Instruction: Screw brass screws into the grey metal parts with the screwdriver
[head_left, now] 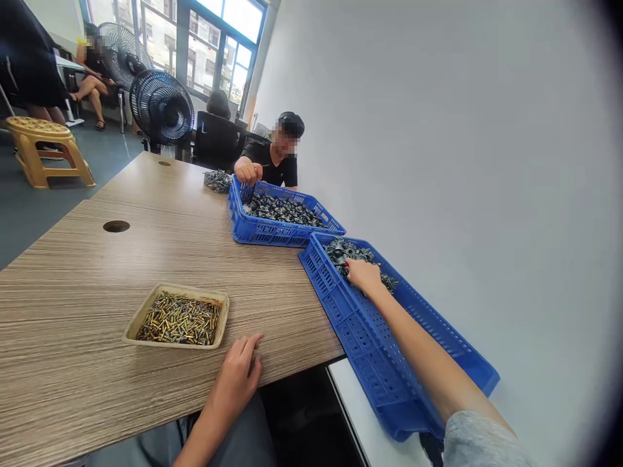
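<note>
My left hand (239, 364) lies on the wooden table near its front edge, fingers loosely stretched and holding nothing. Just left of it stands a cream plastic tray (176, 346) filled with small brass-coloured, screw-like pieces (182, 318). My right arm reaches over the nearer blue crate (413, 383). Inside its far end, my right hand (364, 275) is closed at a pile of small dark grey parts (349, 250). A bit of red shows at its fingers, but what it grips is mostly hidden.
Across the table (160, 256), a co-worker (272, 159) reaches into a second blue crate (287, 237) of dark parts. Beside that crate sits a clear container (217, 181) of metal pieces. A white wall borders the right. Fans (163, 107) and a yellow stool (41, 139) stand beyond.
</note>
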`<state>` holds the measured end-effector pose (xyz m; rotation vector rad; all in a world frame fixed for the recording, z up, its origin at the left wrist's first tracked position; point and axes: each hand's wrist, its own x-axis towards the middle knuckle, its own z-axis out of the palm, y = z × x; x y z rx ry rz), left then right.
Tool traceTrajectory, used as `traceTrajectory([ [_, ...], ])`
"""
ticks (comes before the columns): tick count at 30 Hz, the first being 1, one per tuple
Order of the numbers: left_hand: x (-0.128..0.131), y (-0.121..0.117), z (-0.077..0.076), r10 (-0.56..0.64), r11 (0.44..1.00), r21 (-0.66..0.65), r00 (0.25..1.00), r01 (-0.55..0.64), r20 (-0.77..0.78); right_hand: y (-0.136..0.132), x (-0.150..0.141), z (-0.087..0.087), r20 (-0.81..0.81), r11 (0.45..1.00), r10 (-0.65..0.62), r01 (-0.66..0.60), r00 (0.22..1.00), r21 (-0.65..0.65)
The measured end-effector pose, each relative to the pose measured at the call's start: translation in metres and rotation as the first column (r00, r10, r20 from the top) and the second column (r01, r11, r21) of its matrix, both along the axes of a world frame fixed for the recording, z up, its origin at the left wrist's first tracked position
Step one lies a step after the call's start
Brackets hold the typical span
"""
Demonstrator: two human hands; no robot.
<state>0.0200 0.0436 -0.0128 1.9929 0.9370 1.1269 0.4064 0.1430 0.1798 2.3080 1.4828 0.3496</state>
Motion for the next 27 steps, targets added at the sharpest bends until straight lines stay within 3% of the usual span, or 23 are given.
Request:
traceTrajectory([
  [12, -0.001, -0.003, 0.005, -0.01, 0.998, -0.06, 1.0, 0.008, -0.028, 0.016, -0.004, -0.015, 0.047, 0.997, 0.034, -0.031, 0.998, -0.073],
  [18, -0.002, -0.004, 0.008, -0.001, 0.998, -0.069, 1.0, 0.0, -0.014, 0.035, 0.006, -0.009, 0.012, 0.992, -0.013, 0.014, 1.0, -0.123],
  [27, -0.001, -0.006, 0.01, 0.024, 0.998, -0.057, 1.0, -0.024, 0.001, 0.006, 0.039, 0.0, -0.121, 0.973, -0.189, 0.169, 0.974, -0.157],
])
